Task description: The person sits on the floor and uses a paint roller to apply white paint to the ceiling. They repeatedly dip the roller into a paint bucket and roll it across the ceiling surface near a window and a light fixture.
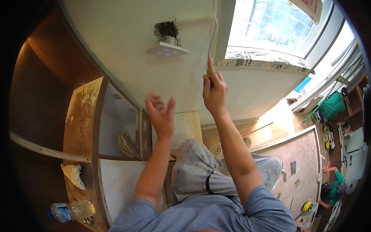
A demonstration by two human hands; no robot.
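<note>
My right hand (215, 92) is raised to the white wall (185, 83), its index finger pointing up along the corner beside the window. The other fingers are closed around something small, of which only a yellowish edge shows. My left hand (160, 116) hangs in the air in front of the wall, slightly blurred, with thumb and fingers apart and nothing in it. Above it, a white switch panel (167, 50) with several small lit spots hangs tilted out of a rough-edged wall box (166, 29).
Newspaper (266, 59) covers the window sill at right. An open wooden cabinet (83, 116) stands at left, with a plastic bottle (73, 211) and a crumpled cloth (73, 175). A dusty board (297, 170) lies at right. Beyond it, another person (335, 189) in green is at work.
</note>
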